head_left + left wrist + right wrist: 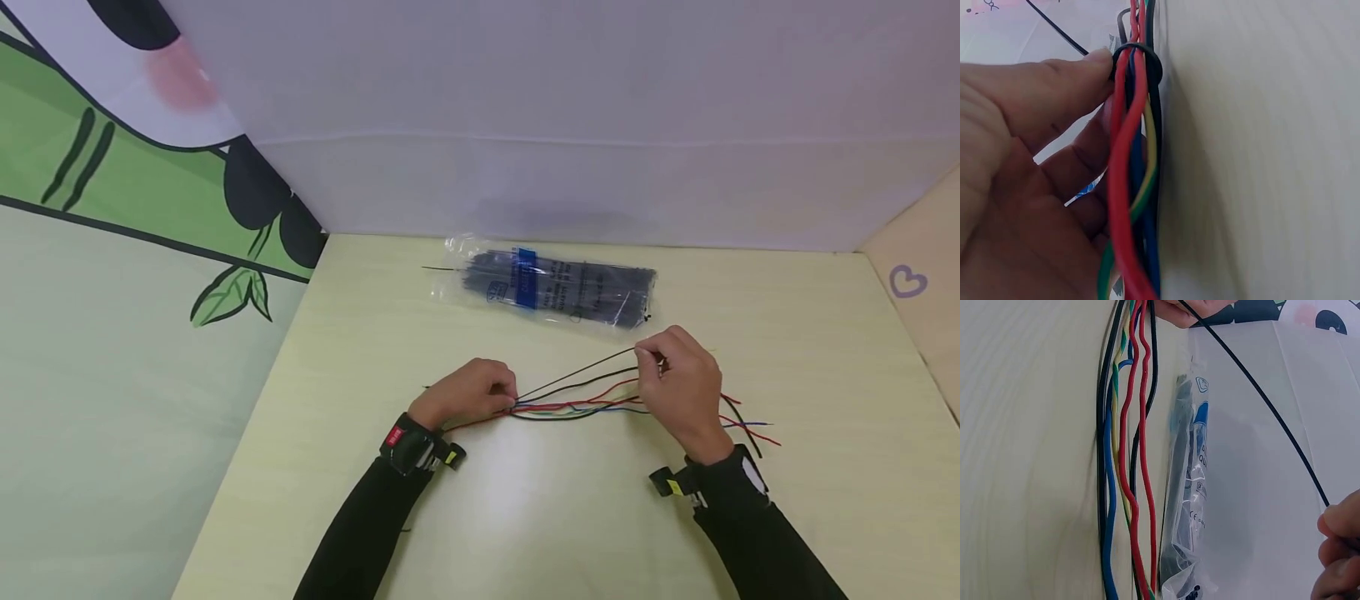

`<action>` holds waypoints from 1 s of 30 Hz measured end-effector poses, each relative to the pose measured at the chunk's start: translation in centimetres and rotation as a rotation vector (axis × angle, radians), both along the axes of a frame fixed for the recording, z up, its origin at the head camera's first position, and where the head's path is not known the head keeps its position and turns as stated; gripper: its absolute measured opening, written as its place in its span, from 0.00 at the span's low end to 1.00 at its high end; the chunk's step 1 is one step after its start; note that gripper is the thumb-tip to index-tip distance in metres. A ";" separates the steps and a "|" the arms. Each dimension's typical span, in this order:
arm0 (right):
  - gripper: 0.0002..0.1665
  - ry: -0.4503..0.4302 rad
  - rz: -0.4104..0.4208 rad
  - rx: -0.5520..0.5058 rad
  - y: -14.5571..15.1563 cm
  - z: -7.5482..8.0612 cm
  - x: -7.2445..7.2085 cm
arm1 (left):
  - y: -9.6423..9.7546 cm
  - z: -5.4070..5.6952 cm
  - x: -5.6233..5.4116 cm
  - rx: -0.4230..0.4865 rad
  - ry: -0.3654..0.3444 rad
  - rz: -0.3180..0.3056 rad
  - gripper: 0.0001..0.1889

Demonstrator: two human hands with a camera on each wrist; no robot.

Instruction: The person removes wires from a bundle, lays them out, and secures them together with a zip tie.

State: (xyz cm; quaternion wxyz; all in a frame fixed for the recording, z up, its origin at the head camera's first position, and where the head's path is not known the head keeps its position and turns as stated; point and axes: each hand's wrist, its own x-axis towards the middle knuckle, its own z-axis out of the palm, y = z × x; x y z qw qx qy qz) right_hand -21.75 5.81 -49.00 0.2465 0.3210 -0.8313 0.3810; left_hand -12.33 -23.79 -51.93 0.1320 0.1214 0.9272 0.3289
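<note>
A loose bundle of red, black, blue and yellow-green wires (pixel 558 407) lies across the table in front of me. Round it runs a black cable tie, whose loop (pixel 1140 47) shows in the left wrist view. My left hand (pixel 471 390) pinches the tie beside this loop with thumb and fingers. From there the tie's long tail (pixel 1260 390) stretches up, apart from the wires. Its far end is pinched between the thumb and fingers of my right hand (pixel 681 385). In the head view, that hand hides part of the wires, whose ends stick out beyond it.
Behind the wires lies a clear plastic bag (pixel 558 285) of black cable ties with a blue label. One thin tie pokes out of its left end. A pale wall (pixel 570 192) rises at the table's back edge, and a printed cloth (pixel 150 400) is on the left.
</note>
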 end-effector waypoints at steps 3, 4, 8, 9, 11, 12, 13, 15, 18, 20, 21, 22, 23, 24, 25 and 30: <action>0.04 -0.004 -0.004 -0.015 0.1 0.1 -0.1 | 0.0 0.0 0.0 -0.005 0.005 0.002 0.08; 0.04 -0.006 -0.005 -0.018 0.1 0.1 -0.1 | 0.0 0.0 0.0 -0.010 0.010 0.003 0.08; 0.04 -0.015 -0.014 -0.028 0.3 0.2 -0.3 | 0.0 -0.2 -0.1 -0.022 0.031 0.004 0.07; 0.04 -0.012 -0.016 -0.030 0.3 0.2 -0.4 | -0.1 -0.2 -0.1 -0.025 0.036 0.005 0.07; 0.04 -0.010 -0.021 -0.034 0.4 0.3 -0.4 | -0.1 -0.3 -0.1 -0.033 0.049 0.005 0.07; 0.04 -0.008 -0.023 -0.036 0.4 0.3 -0.5 | -0.1 -0.4 -0.1 -0.038 0.054 0.004 0.07; 0.04 -0.007 -0.026 -0.037 0.4 0.3 -0.5 | -0.1 -0.4 -0.2 -0.044 0.056 0.006 0.07; 0.04 -0.007 -0.034 -0.037 0.5 0.3 -0.6 | -0.1 -0.4 -0.2 -0.047 0.064 0.004 0.07; 0.04 -0.021 -0.052 -0.045 0.6 0.1 -0.7 | 0.0 -0.5 -0.2 -0.058 0.082 0.000 0.08; 0.04 -0.030 -0.058 -0.057 0.7 0.0 -0.8 | 0.2 -0.6 -0.2 -0.071 0.098 -0.001 0.09; 0.04 -0.033 -0.058 -0.064 0.7 -0.1 -0.9 | 0.2 -0.7 -0.2 -0.082 0.105 0.002 0.09; 0.04 -0.037 -0.055 -0.073 0.7 -0.2 -0.9 | 0.3 -0.7 -0.2 -0.096 0.111 0.005 0.09; 0.04 -0.042 -0.051 -0.080 0.7 -0.2 -0.9 | 0.4 -0.8 -0.1 -0.106 0.118 0.008 0.10; 0.04 -0.051 -0.040 -0.084 0.7 -0.3 -1.0 | 0.5 -0.8 -0.1 -0.117 0.122 0.015 0.09; 0.04 -0.070 -0.025 -0.089 0.7 -0.3 -1.1 | 0.6 -0.8 -0.1 -0.129 0.126 0.026 0.09; 0.05 -0.348 0.186 -0.203 0.5 0.0 -0.9 | 1.0 -0.8 0.2 -0.176 0.137 0.128 0.05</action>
